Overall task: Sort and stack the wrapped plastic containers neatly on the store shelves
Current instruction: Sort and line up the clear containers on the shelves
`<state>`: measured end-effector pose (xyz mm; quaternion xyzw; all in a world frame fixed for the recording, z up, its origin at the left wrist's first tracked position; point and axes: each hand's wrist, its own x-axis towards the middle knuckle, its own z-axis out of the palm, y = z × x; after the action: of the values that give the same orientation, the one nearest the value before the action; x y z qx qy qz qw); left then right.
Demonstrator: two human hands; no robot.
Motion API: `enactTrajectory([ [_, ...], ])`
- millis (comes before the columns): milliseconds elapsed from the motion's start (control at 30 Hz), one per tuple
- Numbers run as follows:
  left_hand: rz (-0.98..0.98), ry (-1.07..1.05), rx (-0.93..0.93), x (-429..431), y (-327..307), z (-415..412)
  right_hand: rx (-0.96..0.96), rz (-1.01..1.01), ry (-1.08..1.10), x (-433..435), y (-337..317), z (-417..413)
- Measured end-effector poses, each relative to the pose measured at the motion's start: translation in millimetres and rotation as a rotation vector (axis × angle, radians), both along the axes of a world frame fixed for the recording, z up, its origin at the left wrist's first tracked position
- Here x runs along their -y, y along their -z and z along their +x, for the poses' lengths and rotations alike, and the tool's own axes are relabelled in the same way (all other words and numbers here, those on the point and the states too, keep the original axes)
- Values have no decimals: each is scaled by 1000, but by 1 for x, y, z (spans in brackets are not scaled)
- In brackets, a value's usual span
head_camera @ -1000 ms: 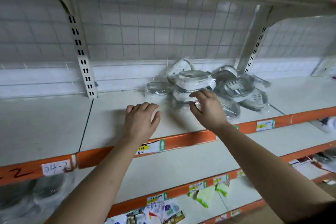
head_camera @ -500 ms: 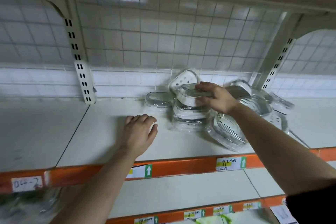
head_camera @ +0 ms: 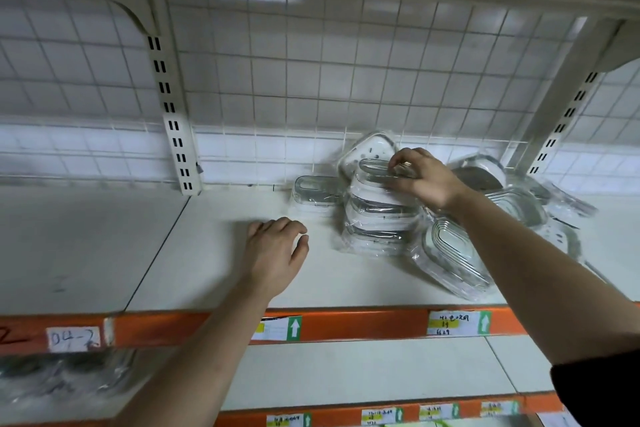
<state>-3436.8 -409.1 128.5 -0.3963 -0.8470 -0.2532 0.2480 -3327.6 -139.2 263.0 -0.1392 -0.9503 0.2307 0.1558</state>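
Note:
A stack of wrapped clear plastic containers (head_camera: 379, 215) with grey lids stands on the white shelf (head_camera: 225, 263). My right hand (head_camera: 420, 175) grips the top container (head_camera: 375, 177) of that stack, fingers curled over its far edge. Behind the stack a white container (head_camera: 363, 149) leans against the wire back. A single wrapped container (head_camera: 313, 192) lies flat to the stack's left. Another (head_camera: 453, 260) leans on its side to the right, and several more (head_camera: 519, 204) lie jumbled beyond my right arm. My left hand (head_camera: 275, 250) rests on the bare shelf left of the stack, holding nothing.
A wire grid (head_camera: 311, 80) backs the shelf, with slotted uprights (head_camera: 175, 135) on the left and at the right (head_camera: 564, 121). The orange front rail (head_camera: 363, 324) carries price tags. Wrapped goods (head_camera: 59, 381) lie on the lower shelf at far left.
My right hand rose from the stack's front to its top container and closed its grip there. The view tilted upward slightly. My left hand stayed on the shelf.

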Motion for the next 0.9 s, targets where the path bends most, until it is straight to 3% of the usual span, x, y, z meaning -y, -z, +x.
enactTrajectory([
  [233,2,22,19,0,0,1,-90,97,83,10,9,9],
  [600,87,334,73,-50,-44,21,-397,-36,279,15,15,73],
  [700,-20,412,178,-76,-60,26,-449,-35,319,16,18,96],
  [800,-168,351,298,-95,-69,25,-505,-57,341,19,22,115],
  [900,-197,319,413,-103,-72,20,-510,-53,371,23,26,130],
])
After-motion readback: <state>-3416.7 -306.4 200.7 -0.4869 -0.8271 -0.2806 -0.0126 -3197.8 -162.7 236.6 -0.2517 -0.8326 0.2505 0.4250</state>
